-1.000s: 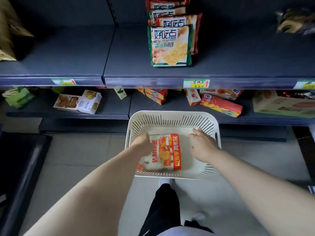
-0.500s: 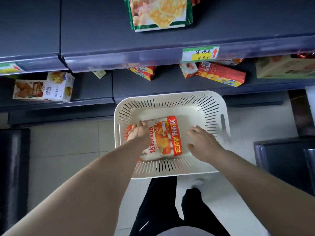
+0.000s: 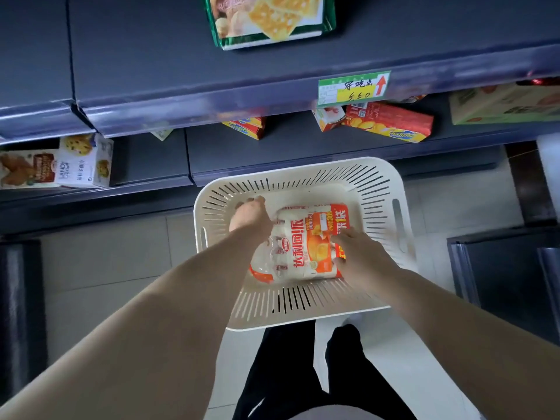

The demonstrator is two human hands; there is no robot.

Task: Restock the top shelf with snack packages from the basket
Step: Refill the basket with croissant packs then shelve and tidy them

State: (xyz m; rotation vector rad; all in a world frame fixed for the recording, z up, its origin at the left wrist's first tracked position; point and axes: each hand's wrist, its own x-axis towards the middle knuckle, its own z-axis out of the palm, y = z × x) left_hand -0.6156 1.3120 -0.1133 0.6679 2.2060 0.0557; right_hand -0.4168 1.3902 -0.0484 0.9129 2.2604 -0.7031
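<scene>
While you look down over the shelving, two cookie boxes (image 3: pixel 57 165) lie at the far left of the lower shelf (image 3: pixel 145 159). Moving right, your left hand (image 3: pixel 250 218) reaches into the white slotted basket (image 3: pixel 303 304), which sits on the pale tiled floor (image 3: pixel 100 262) just in front of the shelves. That hand's fingers curl down over the upper left edge of the snack package (image 3: pixel 306 247), gripping it.

The snack package, white and orange with red lettering, is inside the basket between your two hands, tilted a little. Whether it rests on the basket's bottom, you cannot tell. Your right hand (image 3: pixel 360 253) holds the package's right edge, thumb laid across the front and fingers tucked at the side.

Above, the top shelf (image 3: pixel 151 56) carries a green-edged cracker package (image 3: pixel 269 19) near its front, well apart from the basket. A green and yellow price tag (image 3: pixel 353 87) with a red arrow sits on that shelf's front edge. Under it, on the lower shelf, lies a red box (image 3: pixel 391 122), and further right a pale green box (image 3: pixel 503 104).
</scene>
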